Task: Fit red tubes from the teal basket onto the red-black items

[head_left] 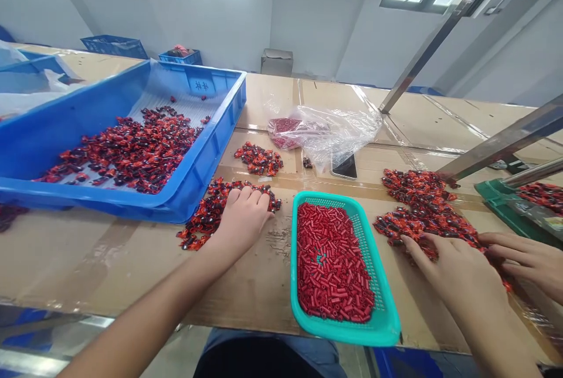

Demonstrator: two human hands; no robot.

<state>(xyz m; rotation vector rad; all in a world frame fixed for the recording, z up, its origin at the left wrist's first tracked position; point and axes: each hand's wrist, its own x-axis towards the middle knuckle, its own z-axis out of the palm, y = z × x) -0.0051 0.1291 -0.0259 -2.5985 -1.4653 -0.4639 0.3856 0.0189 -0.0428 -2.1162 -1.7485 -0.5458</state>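
Note:
My left hand (pixel 244 217) rests with curled fingers on a pile of small red-and-black parts (pixel 206 213) beside the blue crate; its fingertips are hidden, so what they hold cannot be made out. On the right, my right hand (pixel 466 275) lies over another heap of such parts (pixel 422 222), fingers stretched and apart, the tips touching the heap. Between my hands stands a green plastic basket (pixel 387 313) full of short dark-red tubes (pixel 329 266). A smaller group of the red-and-black parts (pixel 258 158) lies beyond my left hand.
Another person's hand (pixel 528 257) reaches into the right heap. The blue crate (pixel 237 81) at left holds many more parts. A clear plastic bag (pixel 343 128) and a phone (pixel 345 165) lie ahead. A metal post (pixel 440 40) rises at right, near a green tray (pixel 497 199).

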